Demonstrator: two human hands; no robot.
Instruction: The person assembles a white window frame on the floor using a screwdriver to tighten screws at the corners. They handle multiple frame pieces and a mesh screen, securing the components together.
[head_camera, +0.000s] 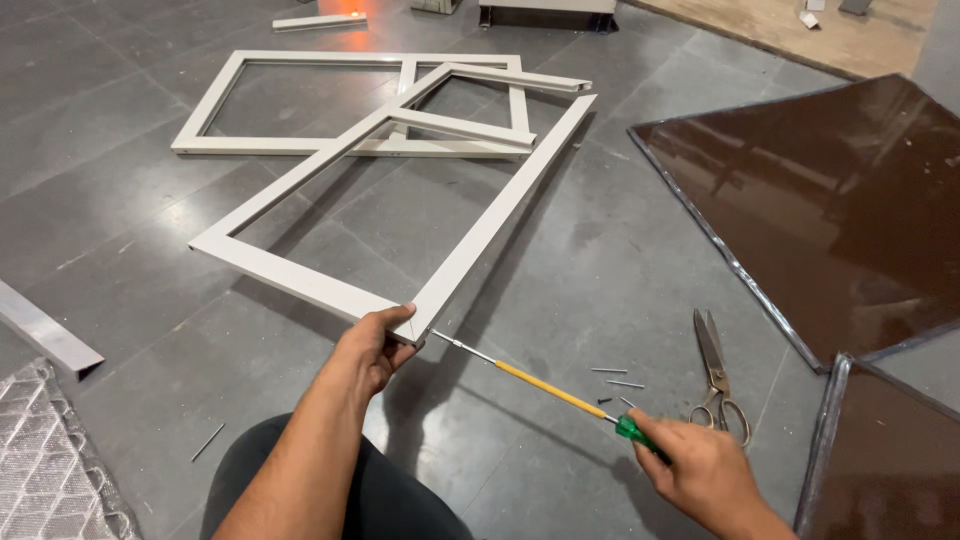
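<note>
Grey floor tiles (600, 270) serve as the work surface. My left hand (372, 345) is clamped around the near mitred corner of the white aluminium frame (330, 290), lifting that corner off the floor. My right hand (700, 465) is closed on the green handle of a long screwdriver (545, 388), tip seated at that corner. This joint looks under fastening; I judge it unfinished. Loose screws (620, 380) lie beside scissors (718, 375). A second frame (300, 100) and brown glass panes (830, 200) lie apart, unfitted.
</note>
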